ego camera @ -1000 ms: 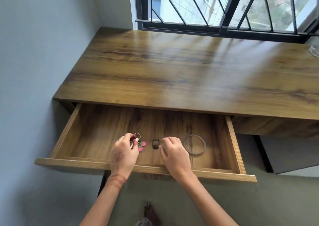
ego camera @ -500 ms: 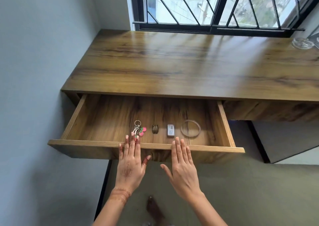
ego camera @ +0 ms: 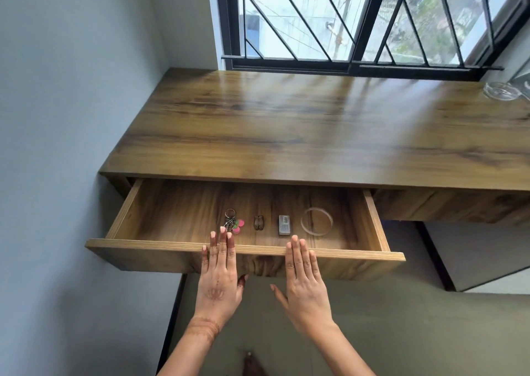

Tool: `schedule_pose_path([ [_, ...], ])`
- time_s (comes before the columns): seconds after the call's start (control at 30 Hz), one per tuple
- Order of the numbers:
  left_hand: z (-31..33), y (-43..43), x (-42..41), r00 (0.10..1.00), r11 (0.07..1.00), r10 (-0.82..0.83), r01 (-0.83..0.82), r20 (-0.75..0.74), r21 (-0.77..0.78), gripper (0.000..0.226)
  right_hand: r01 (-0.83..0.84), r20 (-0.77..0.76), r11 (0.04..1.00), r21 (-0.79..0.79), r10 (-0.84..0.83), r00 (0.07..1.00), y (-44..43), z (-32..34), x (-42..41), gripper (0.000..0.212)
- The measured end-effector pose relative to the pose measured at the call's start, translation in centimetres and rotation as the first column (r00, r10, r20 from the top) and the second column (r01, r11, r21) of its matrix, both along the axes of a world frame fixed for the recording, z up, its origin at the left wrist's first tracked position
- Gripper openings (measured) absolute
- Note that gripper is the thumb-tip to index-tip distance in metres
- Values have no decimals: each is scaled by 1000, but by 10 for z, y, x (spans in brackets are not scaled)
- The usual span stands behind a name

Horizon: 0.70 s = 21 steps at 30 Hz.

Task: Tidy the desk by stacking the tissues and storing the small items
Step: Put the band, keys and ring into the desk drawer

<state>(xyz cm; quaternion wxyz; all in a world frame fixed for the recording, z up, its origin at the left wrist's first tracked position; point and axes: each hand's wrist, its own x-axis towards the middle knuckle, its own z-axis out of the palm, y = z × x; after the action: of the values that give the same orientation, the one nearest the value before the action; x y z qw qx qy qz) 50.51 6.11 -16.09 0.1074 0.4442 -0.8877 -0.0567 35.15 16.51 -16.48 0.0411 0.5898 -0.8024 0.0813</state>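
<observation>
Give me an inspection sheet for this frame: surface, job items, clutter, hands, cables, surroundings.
Surface: wooden desk top, bare apart from a clear glass dish at its far right corner.
Job's things: drawer pulled open; inside, in a row and apart from each other, a key bunch with pink tags, a small brown clip, a small grey case, a clear bangle. No tissues in view.
Clutter: nothing seen.
Hands: left hand and right hand flat and empty, fingertips at the drawer's front edge.
Cables: nothing seen.
Surroundings: barred window behind the desk, pale wall on the left, a foot on the floor.
</observation>
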Motion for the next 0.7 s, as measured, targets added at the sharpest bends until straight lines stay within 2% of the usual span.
schedule_pose_path([
  [0.23, -1, -46, -26, 999, 1000, -22, 22, 30, -12, 127, -8, -14, 1000, -20, 8, 1000, -46, 1, -27, 79],
  [0.37, 0, -75, -42, 999, 999, -26, 28, 48, -35, 130, -11, -8, 1000, -20, 11, 1000, -74, 1, -44, 95],
  [0.57, 6, -115, -64, 992, 992, -38, 52, 123, -117, 141, -28, -58, 998, -58, 25, 998, -112, 6, -69, 97],
  [0.7, 21, -145, -74, 987, 976, -78, 104, 140, -192, 137, -53, -141, 994, -95, 40, 989, -131, 29, -99, 117],
])
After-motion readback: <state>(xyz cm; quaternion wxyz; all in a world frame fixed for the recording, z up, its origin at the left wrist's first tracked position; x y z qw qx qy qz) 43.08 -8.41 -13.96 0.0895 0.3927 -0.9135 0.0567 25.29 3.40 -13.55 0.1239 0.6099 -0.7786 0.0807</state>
